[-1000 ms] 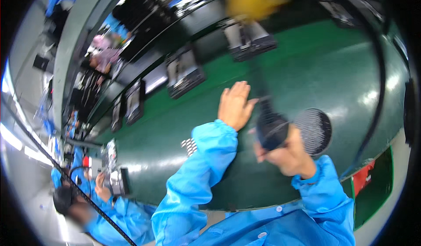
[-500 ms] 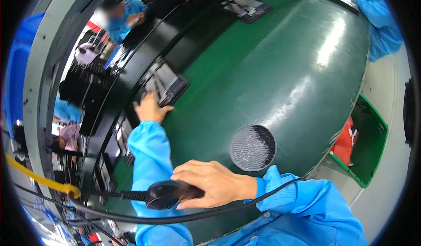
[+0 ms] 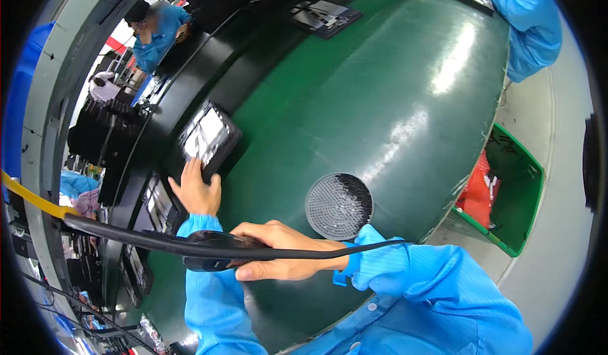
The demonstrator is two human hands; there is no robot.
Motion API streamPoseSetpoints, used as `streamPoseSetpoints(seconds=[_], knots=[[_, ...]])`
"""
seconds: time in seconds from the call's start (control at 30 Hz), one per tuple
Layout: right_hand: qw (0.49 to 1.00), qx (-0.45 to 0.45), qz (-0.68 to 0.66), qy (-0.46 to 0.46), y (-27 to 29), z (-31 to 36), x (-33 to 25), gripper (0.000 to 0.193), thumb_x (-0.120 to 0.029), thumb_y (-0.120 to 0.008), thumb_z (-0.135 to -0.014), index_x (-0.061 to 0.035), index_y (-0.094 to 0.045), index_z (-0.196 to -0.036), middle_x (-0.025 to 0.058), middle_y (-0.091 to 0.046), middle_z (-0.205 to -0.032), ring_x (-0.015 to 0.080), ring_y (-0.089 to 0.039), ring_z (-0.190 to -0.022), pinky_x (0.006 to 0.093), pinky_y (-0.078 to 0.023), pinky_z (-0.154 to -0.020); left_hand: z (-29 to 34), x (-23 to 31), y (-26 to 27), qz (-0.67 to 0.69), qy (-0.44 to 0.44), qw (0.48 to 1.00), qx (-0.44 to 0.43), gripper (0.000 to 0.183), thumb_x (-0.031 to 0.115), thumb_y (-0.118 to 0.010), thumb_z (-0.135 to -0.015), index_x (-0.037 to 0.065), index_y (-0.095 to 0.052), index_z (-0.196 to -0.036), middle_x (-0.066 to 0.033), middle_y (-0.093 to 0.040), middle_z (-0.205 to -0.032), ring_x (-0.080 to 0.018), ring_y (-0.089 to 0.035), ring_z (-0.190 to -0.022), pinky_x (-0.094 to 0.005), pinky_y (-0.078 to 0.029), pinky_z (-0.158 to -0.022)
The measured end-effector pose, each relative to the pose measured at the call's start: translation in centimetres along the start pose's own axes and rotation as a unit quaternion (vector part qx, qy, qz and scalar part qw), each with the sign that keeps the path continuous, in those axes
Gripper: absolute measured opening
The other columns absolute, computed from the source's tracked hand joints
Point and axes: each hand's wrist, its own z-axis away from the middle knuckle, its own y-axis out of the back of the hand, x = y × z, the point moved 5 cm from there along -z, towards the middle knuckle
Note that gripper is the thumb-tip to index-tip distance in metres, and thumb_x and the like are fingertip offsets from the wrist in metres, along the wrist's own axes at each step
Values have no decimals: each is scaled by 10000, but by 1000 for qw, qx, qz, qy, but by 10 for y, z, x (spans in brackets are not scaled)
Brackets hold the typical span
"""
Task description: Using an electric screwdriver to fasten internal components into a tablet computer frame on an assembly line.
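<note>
My right hand [image 3: 288, 250] wraps round a black corded hand tool [image 3: 212, 260] above the green work surface; its working end is hidden. A thick black cable [image 3: 149, 241] crosses in front of the tool and over my right wrist. Fingers spread, my left hand [image 3: 197, 187] reaches to the near edge of a flat black-framed device [image 3: 209, 139] with shiny, light inner parts; whether the fingertips touch it I cannot tell. A round grey dish [image 3: 322, 212] with a ridged bottom lies right of my right hand, holding a heap of small black pieces.
Similar flat devices lie at the far side [image 3: 326, 18] and beside my left forearm [image 3: 161, 203]. A green bin [image 3: 525, 209] with a red bag stands off the right edge. A co-worker in blue [image 3: 525, 22] sits far right; a grey metal post [image 3: 50, 108] rises at left.
The view has shifted, so the table and dish appear farther left. My left hand is still by the device, fingers spread. My right hand still grips the tool, and the cable now runs across it.
</note>
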Motion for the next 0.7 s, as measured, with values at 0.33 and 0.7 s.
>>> streamPoseSetpoints(seconds=[0.33, 0.7], knots=[[996, 33, -80, 37, 23, 5, -32, 313, -325, -558, -919, -17, -541, -970, 35, -558, -636, 68, -520, -504, 227, -420, -449, 156, 66, 92, 191, -16, 981, -24, 485, 52, -688, -577, 40, -621, -1058, -134, -588, -1195, -323, -494, -1198, -557, -230, -1061], [977, 170, 86, 97, 88, 19, -44, 841, -716, -232, -860, 53, -451, -1118, 92, -517, -645, 165, -530, -490, 294, -457, -476, 261, 106, 138, 368, -54, 922, -106, 358, 66, -789, -611, -1, -648, -933, -110, -650, -1076, -311, -566, -1126, -668, -135, -1037]])
